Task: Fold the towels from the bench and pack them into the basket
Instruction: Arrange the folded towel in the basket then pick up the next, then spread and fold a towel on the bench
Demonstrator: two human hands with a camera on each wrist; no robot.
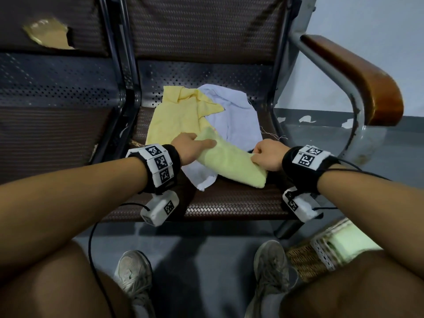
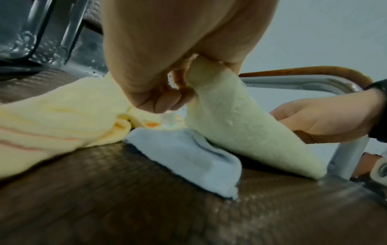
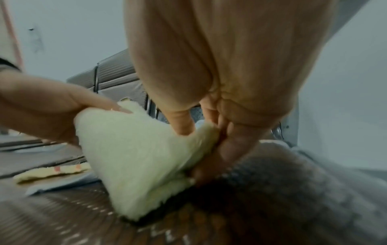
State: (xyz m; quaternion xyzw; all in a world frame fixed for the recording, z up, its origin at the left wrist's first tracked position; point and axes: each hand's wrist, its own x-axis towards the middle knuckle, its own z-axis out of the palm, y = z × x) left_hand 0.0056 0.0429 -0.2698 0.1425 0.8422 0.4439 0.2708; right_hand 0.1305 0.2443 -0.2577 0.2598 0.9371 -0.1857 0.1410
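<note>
A folded pale green towel (image 1: 231, 160) (image 2: 247, 129) (image 3: 134, 159) is held between both hands just above the bench seat (image 1: 229, 203). My left hand (image 1: 195, 145) (image 2: 165, 92) pinches its far end. My right hand (image 1: 266, 157) (image 3: 211, 132) grips its near right end. Behind it a yellow towel (image 1: 174, 115) (image 2: 62, 116) and a light blue towel (image 1: 236, 113) (image 2: 188, 157) lie crumpled on the seat. The wicker basket (image 1: 305, 260) stands on the floor at the lower right, with a folded pale green towel (image 1: 353, 244) in it.
A wooden armrest (image 1: 358, 74) on a grey metal frame (image 1: 353, 125) bounds the seat on the right. A second seat (image 1: 46, 138) lies to the left, its backrest torn. My knees and shoes (image 1: 133, 276) are below the seat's front edge.
</note>
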